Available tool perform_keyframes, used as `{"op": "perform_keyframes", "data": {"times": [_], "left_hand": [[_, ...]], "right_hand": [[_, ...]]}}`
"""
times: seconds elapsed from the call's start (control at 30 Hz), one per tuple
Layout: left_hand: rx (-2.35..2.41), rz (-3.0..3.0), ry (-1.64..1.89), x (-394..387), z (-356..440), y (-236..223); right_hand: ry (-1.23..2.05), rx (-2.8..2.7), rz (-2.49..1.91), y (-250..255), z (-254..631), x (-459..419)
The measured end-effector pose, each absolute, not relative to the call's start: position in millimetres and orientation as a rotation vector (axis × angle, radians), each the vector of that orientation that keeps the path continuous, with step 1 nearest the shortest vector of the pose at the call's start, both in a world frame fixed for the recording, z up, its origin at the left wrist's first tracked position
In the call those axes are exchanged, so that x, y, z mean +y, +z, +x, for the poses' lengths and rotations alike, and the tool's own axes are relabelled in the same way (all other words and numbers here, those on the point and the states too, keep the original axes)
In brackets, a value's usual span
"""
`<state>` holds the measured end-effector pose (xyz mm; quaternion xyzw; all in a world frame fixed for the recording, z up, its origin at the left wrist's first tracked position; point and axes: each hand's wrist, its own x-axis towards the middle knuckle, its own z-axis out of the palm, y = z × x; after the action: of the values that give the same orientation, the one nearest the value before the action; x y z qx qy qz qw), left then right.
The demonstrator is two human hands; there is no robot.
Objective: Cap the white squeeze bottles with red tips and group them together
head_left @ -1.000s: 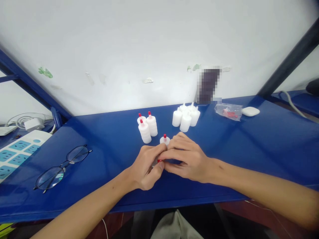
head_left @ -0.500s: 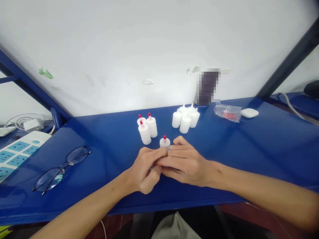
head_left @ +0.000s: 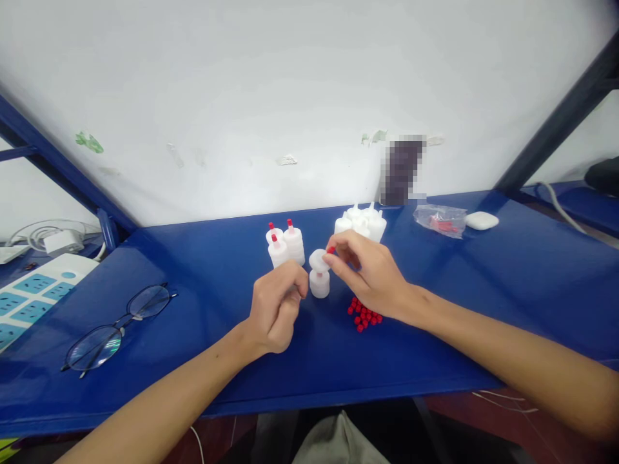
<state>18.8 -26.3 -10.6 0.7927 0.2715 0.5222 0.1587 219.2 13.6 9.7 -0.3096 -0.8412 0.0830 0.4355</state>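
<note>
My right hand (head_left: 370, 267) pinches the red tip of a small white squeeze bottle (head_left: 319, 260), which is tilted. Just below it, partly covered, another white squeeze bottle (head_left: 319, 285) stands upright on the blue table (head_left: 217, 258). My left hand (head_left: 278, 306) is curled closed to the left of these bottles, and the inside of its fingers is hidden. Behind it stand white bottles with red caps (head_left: 286, 248). Under my right hand lies a pile of small red caps (head_left: 363, 314). White bottles without red caps (head_left: 365, 222) cluster behind that hand, partly hidden.
Eyeglasses (head_left: 118, 327) and a power strip (head_left: 43, 293) lie at the left. Toward the back right are a clear bag with red pieces (head_left: 440, 220), a smooth white object (head_left: 481, 220) and a blurred-out dark object (head_left: 402, 171) against the wall.
My hands have moved apart. The right one has risen with the bottle by its red tip, over the standing bottle. The pile of red caps has come into view.
</note>
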Motion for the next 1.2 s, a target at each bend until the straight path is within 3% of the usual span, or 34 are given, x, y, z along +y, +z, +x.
{"op": "perform_keyframes", "data": {"times": [0.3, 0.57, 0.83, 1.2], "left_hand": [[0.596, 2.646, 1.186, -36, 27, 2], [0.568, 2.563, 0.832, -31, 20, -4], [0.749, 2.584, 0.568, -34, 22, 2], [0.801, 2.516, 0.672, -26, 20, -10]], "right_hand": [[0.352, -2.553, -0.727, 26, 244, 19], [0.352, -2.946, -0.714, 36, 249, 11], [0.365, -2.939, -0.643, 28, 248, 15], [0.375, -2.506, -0.445, 23, 247, 10]]}}
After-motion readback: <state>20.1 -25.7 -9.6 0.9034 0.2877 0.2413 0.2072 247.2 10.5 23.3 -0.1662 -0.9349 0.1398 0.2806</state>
